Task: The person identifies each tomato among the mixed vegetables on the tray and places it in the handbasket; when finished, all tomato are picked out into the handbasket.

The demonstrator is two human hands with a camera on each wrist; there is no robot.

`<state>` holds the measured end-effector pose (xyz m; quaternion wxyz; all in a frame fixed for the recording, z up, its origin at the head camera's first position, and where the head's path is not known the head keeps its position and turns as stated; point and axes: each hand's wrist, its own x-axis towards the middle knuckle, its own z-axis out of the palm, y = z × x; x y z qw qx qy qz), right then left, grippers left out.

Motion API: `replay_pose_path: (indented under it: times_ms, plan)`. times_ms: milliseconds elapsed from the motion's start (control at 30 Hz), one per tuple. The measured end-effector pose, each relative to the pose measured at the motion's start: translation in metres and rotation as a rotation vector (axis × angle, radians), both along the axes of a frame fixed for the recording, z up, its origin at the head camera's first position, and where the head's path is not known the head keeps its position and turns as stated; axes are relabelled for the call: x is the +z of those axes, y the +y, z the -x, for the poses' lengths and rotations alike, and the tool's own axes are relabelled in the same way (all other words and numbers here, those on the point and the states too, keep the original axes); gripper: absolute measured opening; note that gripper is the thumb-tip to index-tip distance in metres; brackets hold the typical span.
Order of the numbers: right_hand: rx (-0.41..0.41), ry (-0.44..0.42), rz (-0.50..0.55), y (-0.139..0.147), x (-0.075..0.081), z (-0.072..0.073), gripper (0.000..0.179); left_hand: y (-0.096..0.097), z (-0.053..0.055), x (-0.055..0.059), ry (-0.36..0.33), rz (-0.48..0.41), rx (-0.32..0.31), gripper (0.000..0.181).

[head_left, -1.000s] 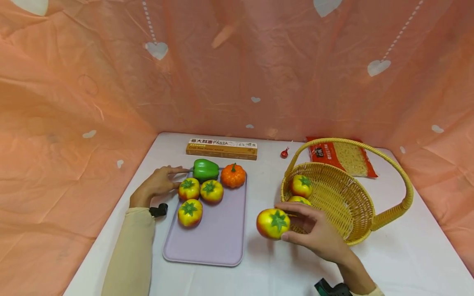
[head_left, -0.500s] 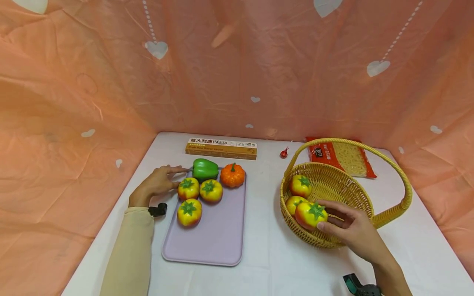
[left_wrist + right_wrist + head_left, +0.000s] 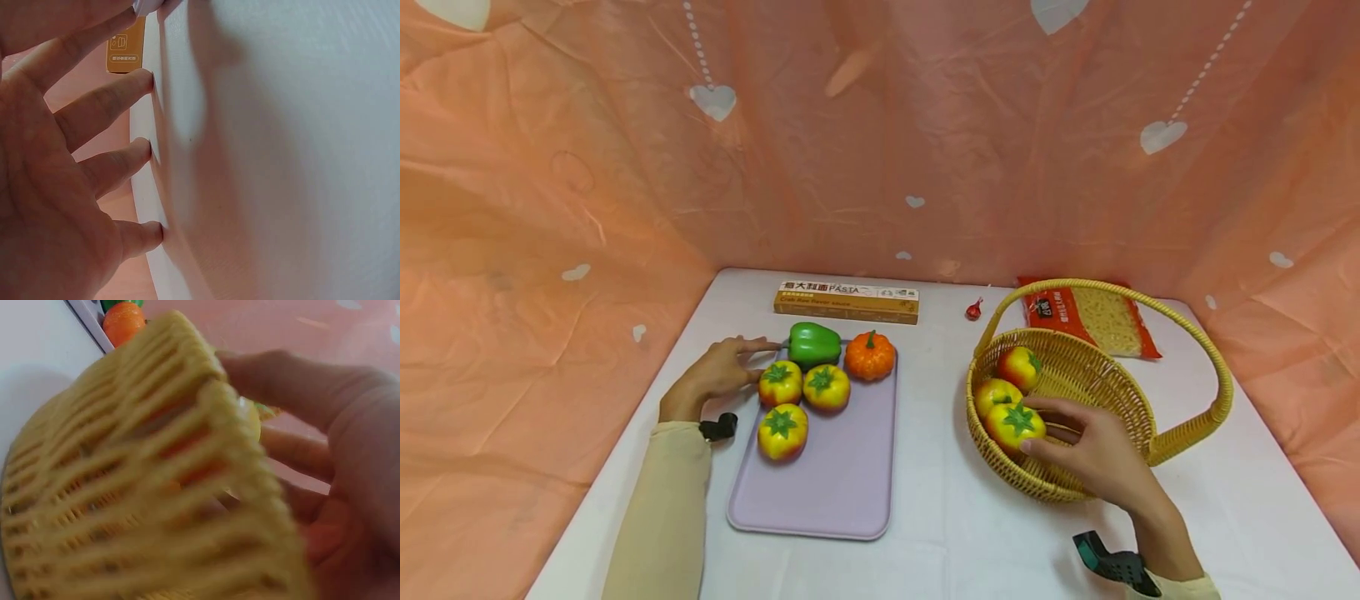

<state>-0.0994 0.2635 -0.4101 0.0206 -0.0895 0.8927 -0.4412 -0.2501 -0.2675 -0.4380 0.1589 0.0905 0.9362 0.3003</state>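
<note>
My right hand [image 3: 1093,446] reaches inside the wicker basket [image 3: 1138,417], its thumb and fingers around the right side of a yellow-red persimmon [image 3: 1015,427] with a green star-shaped calyx. Two more persimmons lie behind it in the basket: one close against it [image 3: 995,393], one farther back [image 3: 1017,367]. In the right wrist view the woven basket wall hides most of the held fruit. My left hand [image 3: 718,371] rests at the upper left edge of the lilac tray [image 3: 831,500], fingers spread, fingertips down on the white cloth in the left wrist view.
On the tray sit three persimmons [image 3: 783,432], a green bell pepper [image 3: 814,344] and a small orange pumpkin [image 3: 870,356]. Behind stands a pasta box [image 3: 847,302]. A small red item [image 3: 973,310] and a red pasta bag [image 3: 1105,321] lie at the back; the basket handle [image 3: 1213,350] arches up.
My right hand has carried the persimmon rightward from beside the tray and lowered it into the basket, where the farther persimmon has rolled slightly. My left hand keeps its place.
</note>
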Motion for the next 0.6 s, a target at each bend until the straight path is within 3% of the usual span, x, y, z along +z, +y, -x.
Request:
replay_pose_path:
  times_ms: [233,367,467,600]
  plan:
    - [-0.066,0.046,-0.111,-0.018,-0.007,0.016,0.052,-0.002,-0.001,0.000,-0.003,-0.015,0.009,0.059]
    - [-0.101,0.089,-0.166,-0.021,-0.007,0.017,0.056,-0.001,-0.002,-0.001,0.003,-0.021,0.012,0.058]
    - [-0.114,0.117,-0.079,-0.022,-0.005,0.015,0.057,0.000,-0.002,0.000,0.008,-0.024,0.013,0.057]
    - [-0.052,0.141,0.179,-0.024,-0.002,0.013,0.051,0.000,-0.002,0.000,0.008,-0.021,0.013,0.058]
